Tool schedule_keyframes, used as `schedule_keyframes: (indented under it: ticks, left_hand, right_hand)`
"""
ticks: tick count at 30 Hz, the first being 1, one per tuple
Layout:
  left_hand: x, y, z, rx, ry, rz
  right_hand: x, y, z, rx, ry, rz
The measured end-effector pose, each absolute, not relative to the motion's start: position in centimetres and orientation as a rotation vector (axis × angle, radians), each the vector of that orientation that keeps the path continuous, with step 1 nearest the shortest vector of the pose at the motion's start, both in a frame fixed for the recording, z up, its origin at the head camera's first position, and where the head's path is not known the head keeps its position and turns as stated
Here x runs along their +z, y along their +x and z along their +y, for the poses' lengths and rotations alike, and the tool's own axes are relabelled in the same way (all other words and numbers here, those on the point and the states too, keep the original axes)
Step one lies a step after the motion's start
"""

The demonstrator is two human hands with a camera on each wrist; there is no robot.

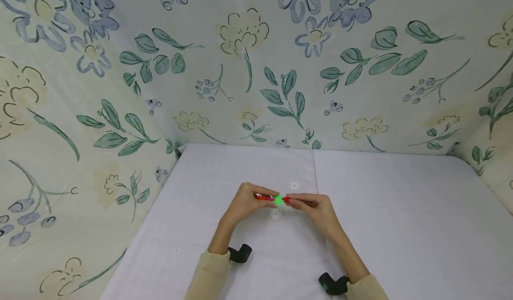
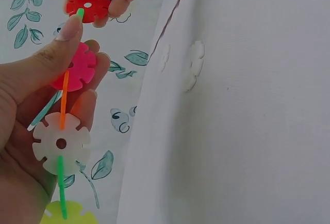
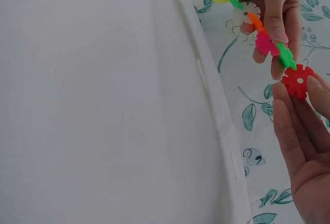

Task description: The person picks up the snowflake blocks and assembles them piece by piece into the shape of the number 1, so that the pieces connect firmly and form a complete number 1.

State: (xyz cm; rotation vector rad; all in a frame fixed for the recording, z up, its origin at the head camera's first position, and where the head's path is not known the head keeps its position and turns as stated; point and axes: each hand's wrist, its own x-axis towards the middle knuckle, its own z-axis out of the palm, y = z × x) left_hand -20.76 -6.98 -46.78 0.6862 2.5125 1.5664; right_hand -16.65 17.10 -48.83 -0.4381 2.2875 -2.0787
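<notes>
A chain of notched, flower-shaped plastic discs runs through my left hand (image 1: 246,200). Its thumb and fingers pinch the chain at the pink disc (image 2: 81,70) and the green disc (image 3: 285,57) beyond it. Behind the pink one follow an orange disc (image 2: 63,105), a white disc (image 2: 47,140), another green disc (image 2: 62,185) seen edge-on, and a yellow disc (image 2: 67,214) hanging at the end. My right hand (image 1: 316,206) pinches a red disc (image 3: 298,81) between thumb and fingers. The red disc's edge meets the free edge of the green disc, slots facing.
Two loose white discs lie on the white-covered table (image 1: 384,211), one white disc (image 1: 294,185) just beyond the hands and a nearer white disc (image 1: 275,213) below them. A flower-patterned cloth (image 1: 240,68) hangs behind the table and along its left side.
</notes>
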Motion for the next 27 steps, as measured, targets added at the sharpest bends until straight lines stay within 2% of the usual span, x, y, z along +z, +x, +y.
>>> schedule_keyframes:
  ticks: [27]
  left_hand:
    - [-46.36,-20.35,-6.65,1.552,0.717,2.492]
  right_hand:
    - [-48.58,-16.64,17.35,-2.029,-0.498,2.278]
